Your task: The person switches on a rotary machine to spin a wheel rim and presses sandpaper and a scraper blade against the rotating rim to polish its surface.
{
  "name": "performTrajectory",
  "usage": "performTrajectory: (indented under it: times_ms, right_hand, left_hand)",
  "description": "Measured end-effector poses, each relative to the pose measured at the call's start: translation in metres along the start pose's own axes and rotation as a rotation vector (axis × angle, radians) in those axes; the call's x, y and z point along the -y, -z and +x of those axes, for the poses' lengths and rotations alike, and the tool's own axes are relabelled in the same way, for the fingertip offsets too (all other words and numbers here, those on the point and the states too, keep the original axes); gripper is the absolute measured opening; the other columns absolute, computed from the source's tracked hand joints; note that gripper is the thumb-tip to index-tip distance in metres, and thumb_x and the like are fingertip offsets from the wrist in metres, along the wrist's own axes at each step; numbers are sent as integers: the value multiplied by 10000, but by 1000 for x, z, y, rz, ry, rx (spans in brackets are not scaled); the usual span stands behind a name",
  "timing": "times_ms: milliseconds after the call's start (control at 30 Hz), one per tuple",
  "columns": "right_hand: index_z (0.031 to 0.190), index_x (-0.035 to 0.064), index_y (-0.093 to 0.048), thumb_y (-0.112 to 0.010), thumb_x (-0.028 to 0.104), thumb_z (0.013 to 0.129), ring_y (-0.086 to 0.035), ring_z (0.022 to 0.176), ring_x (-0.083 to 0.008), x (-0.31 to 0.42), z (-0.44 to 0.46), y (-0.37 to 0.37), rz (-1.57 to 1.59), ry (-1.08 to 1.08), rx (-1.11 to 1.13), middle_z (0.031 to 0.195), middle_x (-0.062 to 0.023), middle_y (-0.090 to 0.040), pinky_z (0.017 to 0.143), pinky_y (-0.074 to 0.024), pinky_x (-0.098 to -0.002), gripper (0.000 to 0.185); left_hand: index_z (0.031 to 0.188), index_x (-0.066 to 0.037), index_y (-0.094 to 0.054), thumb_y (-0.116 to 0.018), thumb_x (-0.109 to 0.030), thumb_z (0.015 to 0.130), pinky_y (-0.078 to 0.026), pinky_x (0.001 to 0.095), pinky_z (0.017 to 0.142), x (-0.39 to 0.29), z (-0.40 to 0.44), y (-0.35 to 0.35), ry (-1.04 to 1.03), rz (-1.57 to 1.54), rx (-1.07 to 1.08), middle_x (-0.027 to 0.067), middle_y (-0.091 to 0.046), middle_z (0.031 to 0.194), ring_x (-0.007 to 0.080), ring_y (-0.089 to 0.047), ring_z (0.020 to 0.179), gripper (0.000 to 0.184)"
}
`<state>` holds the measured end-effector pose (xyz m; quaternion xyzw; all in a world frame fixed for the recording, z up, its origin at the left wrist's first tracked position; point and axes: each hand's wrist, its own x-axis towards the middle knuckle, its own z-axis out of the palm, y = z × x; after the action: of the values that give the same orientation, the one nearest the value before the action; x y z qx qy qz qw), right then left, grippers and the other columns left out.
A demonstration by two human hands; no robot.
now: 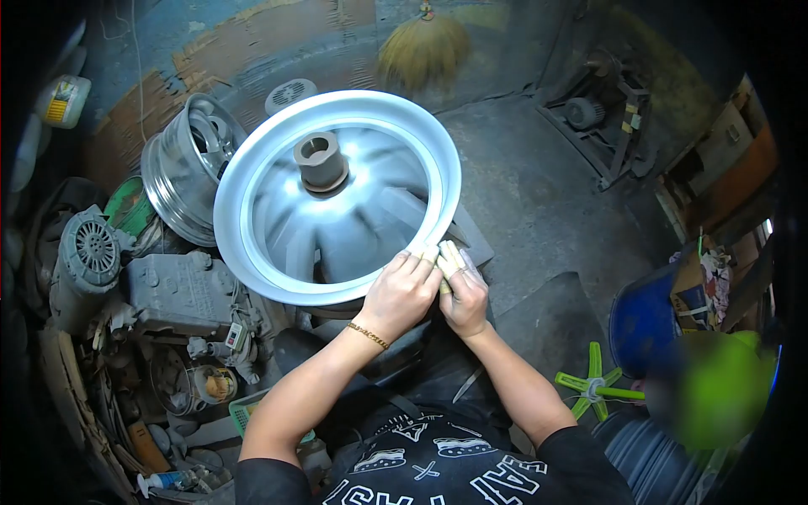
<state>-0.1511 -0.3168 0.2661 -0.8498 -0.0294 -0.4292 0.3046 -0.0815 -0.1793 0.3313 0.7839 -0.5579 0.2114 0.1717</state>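
Note:
A large silver wheel rim lies tilted in front of me, its dished inside facing up. A grey metal collar stands at its centre. My left hand, with a gold bracelet at the wrist, is closed at the rim's near right edge. Right beside it, my right hand is closed too, the fingertips of both hands meeting by the lip. Pale yellow wraps cover several fingers. Whatever the fingers pinch is hidden between them.
Another wheel rim leans behind on the left. A grey motor and a dusty metal housing crowd the left side. To the right are a blue drum, a green star-shaped base and a metal frame. A straw broom hangs at the back.

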Motion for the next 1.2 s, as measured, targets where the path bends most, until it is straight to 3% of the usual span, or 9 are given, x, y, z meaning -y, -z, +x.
performTrajectory:
  times_ms: [167,233,333,567,700,767,800,933,1200]
  right_hand:
    - [1105,-43,-678,-633,-11,856,-646,1123,-389,2,4,5,15,-134,-32,1156,-241,-677,1013,-488,-467,255]
    - [1117,-44,-676,-641,13,890,-666,1103,-328,12,8,12,156,-342,-91,1130,-197,-700,979,-503,-418,237]
    - [1150,-38,-665,-671,42,924,-618,1045,-140,23,27,23,917,-986,-200,1121,-66,-677,951,-471,-279,240]
    - [1117,26,-641,-667,34,907,-636,943,-134,46,50,29,1352,-1143,-46,1040,-58,-688,831,-496,-272,212]
    - [1105,12,-651,-704,11,862,-651,979,-199,62,70,24,989,-932,156,1065,-85,-688,897,-502,-335,248]
    - [1099,32,-673,-713,5,810,-650,979,-295,62,86,24,83,-66,142,1066,-113,-693,926,-489,-396,293]
    - [1080,51,-694,-699,16,777,-635,983,-342,60,91,23,101,38,254,1035,-123,-694,935,-469,-436,305]
    - [1033,30,-699,-685,29,791,-653,951,-319,52,93,14,54,161,655,947,-144,-703,910,-478,-429,242]
    - [970,-7,-688,-663,101,835,-661,920,-351,56,95,11,112,122,861,949,-181,-706,854,-516,-428,174]
  left_hand:
    - [973,3,-655,-592,-108,814,-486,392,960,0,13,-2,-46,-4,49,146,-674,1115,267,-650,991,204]
    - [1024,-24,-675,-640,-67,815,-496,396,941,2,16,7,-4,-152,-53,138,-673,1139,282,-648,1030,217]
    - [1066,-11,-697,-702,13,797,-531,384,900,-1,25,49,237,-361,-311,154,-703,1110,330,-669,1041,271]
    - [1081,63,-678,-674,-22,911,-533,268,812,12,-3,48,824,-1162,-192,60,-713,952,105,-653,846,189]
    - [992,38,-685,-672,-31,874,-532,307,705,25,-14,64,883,-1192,-197,95,-720,851,144,-670,754,137]
    - [999,28,-679,-683,8,829,-518,328,711,32,-20,74,553,-566,-94,145,-702,864,241,-678,761,171]
    - [972,16,-648,-662,24,791,-509,390,717,34,-25,70,493,-513,-127,187,-657,852,361,-644,781,182]
    - [934,17,-577,-600,61,776,-500,455,755,40,-35,69,484,-442,36,206,-650,860,429,-625,854,165]
    - [944,-9,-561,-553,-3,789,-492,505,767,48,-36,76,475,-521,281,241,-656,849,445,-630,877,155]
